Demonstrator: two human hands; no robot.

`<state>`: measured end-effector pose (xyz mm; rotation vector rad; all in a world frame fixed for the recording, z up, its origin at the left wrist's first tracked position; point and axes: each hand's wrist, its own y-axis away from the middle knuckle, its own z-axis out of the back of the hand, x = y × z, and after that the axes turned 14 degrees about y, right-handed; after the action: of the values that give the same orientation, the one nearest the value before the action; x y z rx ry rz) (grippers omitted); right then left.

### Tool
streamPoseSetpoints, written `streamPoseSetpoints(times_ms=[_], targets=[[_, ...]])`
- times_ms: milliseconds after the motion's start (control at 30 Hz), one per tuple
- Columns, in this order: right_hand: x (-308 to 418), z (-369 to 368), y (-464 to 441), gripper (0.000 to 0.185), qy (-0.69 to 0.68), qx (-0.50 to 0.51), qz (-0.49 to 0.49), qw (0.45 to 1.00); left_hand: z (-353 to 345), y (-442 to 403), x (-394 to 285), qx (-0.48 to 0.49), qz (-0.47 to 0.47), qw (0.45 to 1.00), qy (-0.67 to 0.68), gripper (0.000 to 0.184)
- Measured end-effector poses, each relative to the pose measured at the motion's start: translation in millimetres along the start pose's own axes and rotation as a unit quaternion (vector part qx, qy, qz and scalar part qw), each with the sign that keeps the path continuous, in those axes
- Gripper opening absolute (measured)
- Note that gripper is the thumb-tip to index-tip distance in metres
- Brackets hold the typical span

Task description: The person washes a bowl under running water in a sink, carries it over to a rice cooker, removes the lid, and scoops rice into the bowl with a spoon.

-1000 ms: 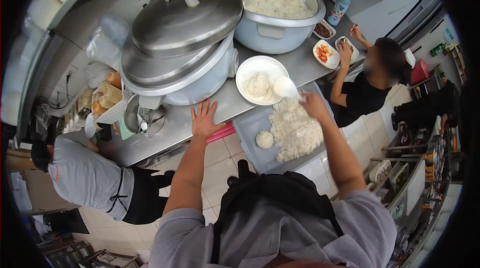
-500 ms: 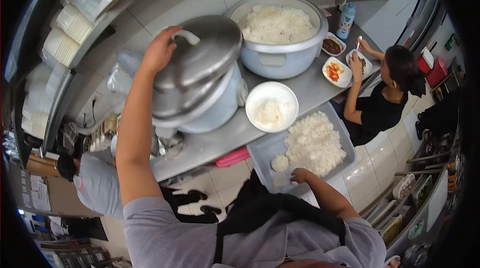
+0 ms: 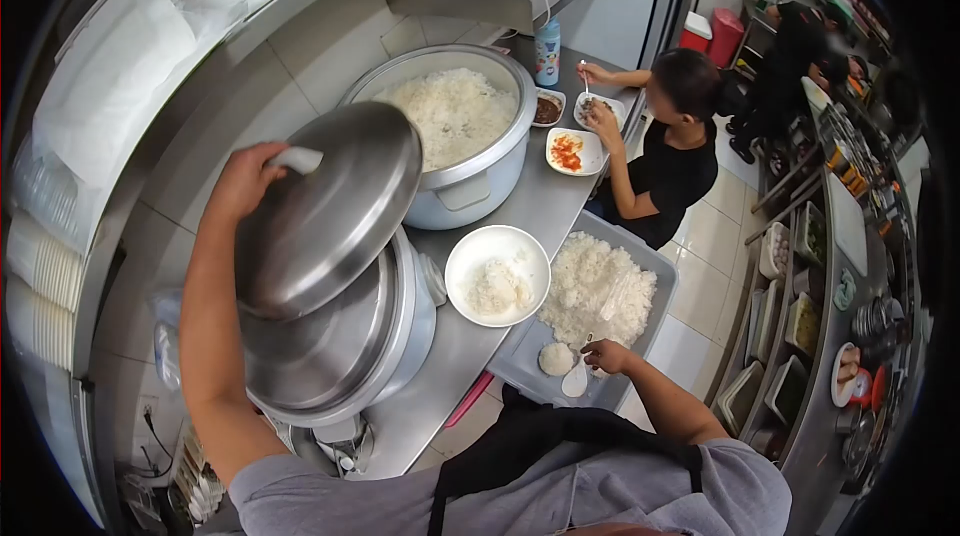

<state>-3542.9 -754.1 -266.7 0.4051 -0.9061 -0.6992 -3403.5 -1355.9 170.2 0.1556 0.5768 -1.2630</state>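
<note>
My left hand (image 3: 247, 179) grips the pale handle of a round metal lid (image 3: 335, 211), which is raised and tilted above a second lid (image 3: 325, 336) on the nearer big pot (image 3: 412, 321). With my right hand (image 3: 604, 357) I hold a white paddle (image 3: 575, 380) over the grey tray (image 3: 512, 364). Loose rice (image 3: 600, 286) and a round rice mound (image 3: 556, 359) lie in that tray. Beside it is a white bowl (image 3: 456, 274) with some rice. The farther pot (image 3: 470, 204) stands uncovered, full of rice.
A person in black (image 3: 672, 151) at the right holds a spoon over a small dish, near a dish of red food (image 3: 567, 151) and a blue bottle (image 3: 547, 53). Overhead at left, a shelf (image 3: 230, 46) holds stacked containers. Other people stand at the back right.
My left hand has lifted the upper lid and tipped it. The paddle in my right hand now shows clearly over the tray. The view has shifted and turned.
</note>
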Motion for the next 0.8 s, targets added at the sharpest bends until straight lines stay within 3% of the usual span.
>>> streamPoseSetpoints(times_ms=[33, 133, 200, 233, 333, 367, 400, 433, 533, 700, 800], targets=[[0.2, -2.1, 4.4, 0.037, -0.053, -0.001, -0.036, 0.998, 2.6, -17.6, -13.3, 0.008, -0.035, 0.999, -0.008, 0.031], [1.3, -3.1, 10.7, 0.036, -0.040, -0.035, -0.061, 0.997, -4.8, -77.8, -66.7, 0.066, 0.086, 0.994, -0.005, 0.031], [-1.3, -5.0, 21.0, 0.036, -0.010, -0.082, -0.059, 0.995, -25.1, -136.2, -36.3, 0.058, -0.107, 0.992, -0.040, 0.032], [-2.2, -7.7, 27.1, 0.036, 0.024, -0.121, -0.053, 0.991, -38.4, -164.2, -24.6, 0.064, -0.113, 0.991, -0.039, 0.032], [-24.7, -35.3, 49.7, 0.036, -0.041, -0.149, -0.097, 0.983, -81.4, -228.0, -2.3, 0.065, -0.090, 0.993, -0.039, 0.032], [-31.4, -48.4, 58.1, 0.036, -0.073, -0.156, -0.118, 0.978, -97.9, -242.1, 4.1, 0.025, -0.071, 0.996, -0.050, 0.031], [-29.9, -58.6, 75.8, 0.037, -0.112, -0.172, -0.143, 0.968, -109.3, -251.8, 4.4, -0.014, -0.050, 0.997, -0.059, 0.031], [-30.3, -71.4, 95.1, 0.037, -0.150, -0.186, -0.168, 0.957, -116.2, -256.0, -1.2, -0.011, -0.057, 0.997, -0.055, 0.031], [-48.9, -105.6, 139.0, 0.037, -0.208, -0.207, -0.215, 0.932, -132.1, -246.8, -26.4, -0.005, 0.034, 0.999, -0.036, 0.035], [-53.0, -118.0, 193.2, 0.040, -0.307, -0.241, -0.293, 0.873, -151.3, -258.5, -2.2, -0.007, -0.014, 0.999, -0.047, 0.033], [-52.8, -111.3, 189.2, 0.039, -0.293, -0.244, -0.293, 0.877, -150.9, -261.0, -6.7, 0.014, -0.014, 0.999, -0.032, 0.031]])
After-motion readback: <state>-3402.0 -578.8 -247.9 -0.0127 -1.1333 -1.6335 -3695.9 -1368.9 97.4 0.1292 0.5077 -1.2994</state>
